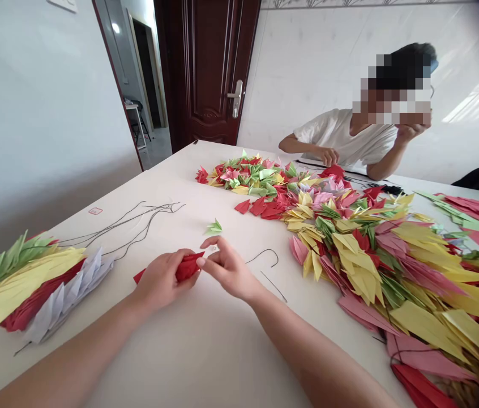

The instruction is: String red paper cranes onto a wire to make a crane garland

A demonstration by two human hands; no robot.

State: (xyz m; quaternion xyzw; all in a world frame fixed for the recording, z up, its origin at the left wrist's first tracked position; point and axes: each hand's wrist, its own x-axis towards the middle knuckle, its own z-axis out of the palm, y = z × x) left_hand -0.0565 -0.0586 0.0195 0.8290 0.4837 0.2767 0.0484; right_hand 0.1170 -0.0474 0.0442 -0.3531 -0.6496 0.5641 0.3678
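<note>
The left hand [161, 280] is closed around a stack of red folded paper pieces [186, 267] — bright red, pointed, nested together — held just above the near middle of the white tabletop [205, 340]. The right hand [226, 269] pinches its right tip with thumb and fingers; a bent wire [265, 255] lies just right.

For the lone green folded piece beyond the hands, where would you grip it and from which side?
Likely pinch the green folded piece across its folded body from above, coming from the near side: it lies apart on bare table, just beyond the right hand, nothing crowding it.
</note>
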